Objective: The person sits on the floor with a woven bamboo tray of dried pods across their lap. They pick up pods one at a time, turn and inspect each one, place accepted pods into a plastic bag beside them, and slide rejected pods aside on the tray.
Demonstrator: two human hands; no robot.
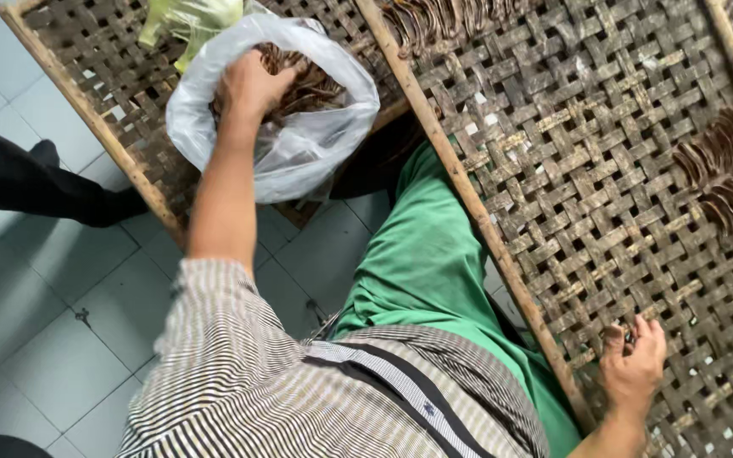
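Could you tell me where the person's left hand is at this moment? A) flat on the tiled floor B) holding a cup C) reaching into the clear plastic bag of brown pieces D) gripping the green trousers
C: the left hand is inside the open mouth of the clear plastic bag, on the brown pieces it holds.

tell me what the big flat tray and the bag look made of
Tray: looks like woven bamboo or cane strips, matte and weathered brown, with an open lattice and pole frame. Bag: thin clear plastic film, glossy and crinkled, contents showing through.
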